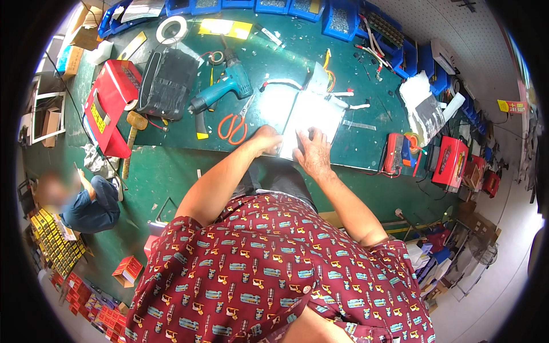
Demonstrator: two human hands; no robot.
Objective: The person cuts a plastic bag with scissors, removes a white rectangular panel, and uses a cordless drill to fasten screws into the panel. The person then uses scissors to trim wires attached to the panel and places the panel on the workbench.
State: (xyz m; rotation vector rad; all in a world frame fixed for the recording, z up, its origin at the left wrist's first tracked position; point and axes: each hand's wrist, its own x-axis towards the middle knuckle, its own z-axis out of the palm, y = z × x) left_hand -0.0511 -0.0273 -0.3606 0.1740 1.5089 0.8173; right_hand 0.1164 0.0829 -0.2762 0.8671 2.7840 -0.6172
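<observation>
A flat white rectangular block [320, 117] lies near the front edge of the green workbench, glaring brightly under the light. White and yellow leads with red ends come off its far side. My left hand [266, 140] is closed at the block's near left corner, its fingertips partly lost in the glare. My right hand [315, 151] rests on the block's near part with its fingers spread. To the left of my left hand lie orange-handled scissors [233, 128], and beyond them a teal cordless drill [229, 88].
At the left are a black case [167, 83], a red metal casing [108, 103] and a mallet [135, 123]. Blue bins [340, 20] line the back. A red multimeter [393, 153] lies at the right edge. Another person [94, 203] crouches on the floor at left.
</observation>
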